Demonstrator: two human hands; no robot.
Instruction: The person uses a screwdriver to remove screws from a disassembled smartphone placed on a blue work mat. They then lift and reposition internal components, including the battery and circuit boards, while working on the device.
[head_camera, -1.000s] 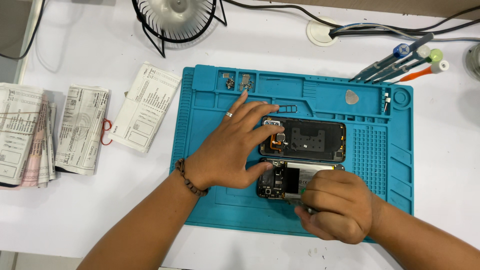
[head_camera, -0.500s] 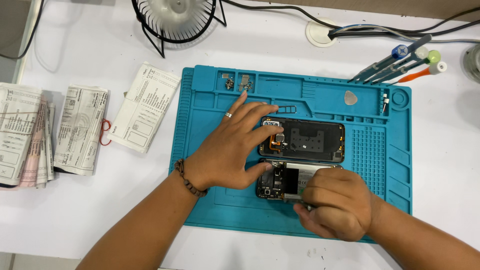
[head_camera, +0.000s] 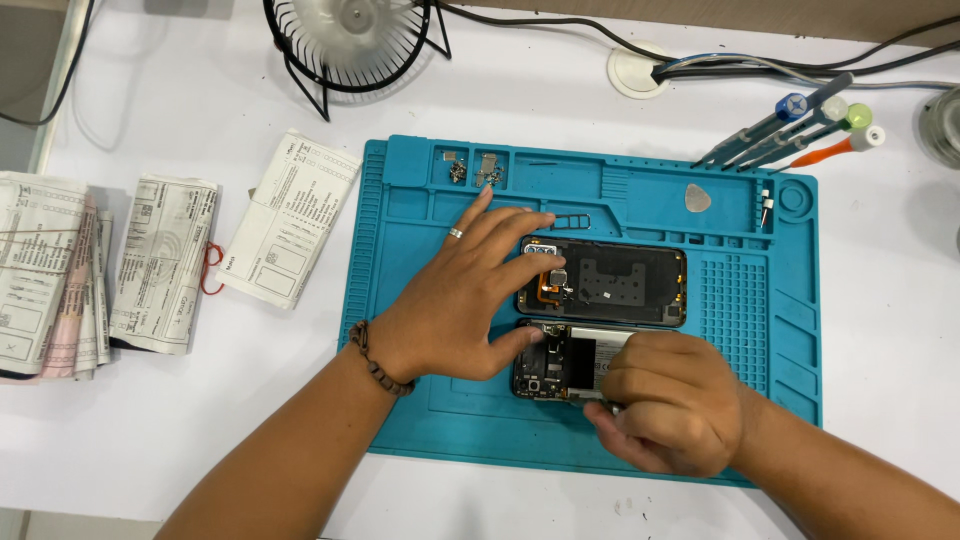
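Pressing down with fingers spread, the left hand (head_camera: 455, 305) steadies the opened phone (head_camera: 560, 362) on the blue mat (head_camera: 410, 420). Right hand (head_camera: 665, 405) is curled shut over the phone's right end; whatever it grips is hidden. Back cover (head_camera: 620, 285) lies just above the phone, screwdrivers (head_camera: 790, 130) beyond the mat's top-right corner.

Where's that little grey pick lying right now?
In the head view, the pick lies in the blue mat's upper right, just left of the screwdrivers.

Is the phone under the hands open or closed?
Open. The phone shows bare internal parts, and its back cover lies apart beside it on the blue mat.
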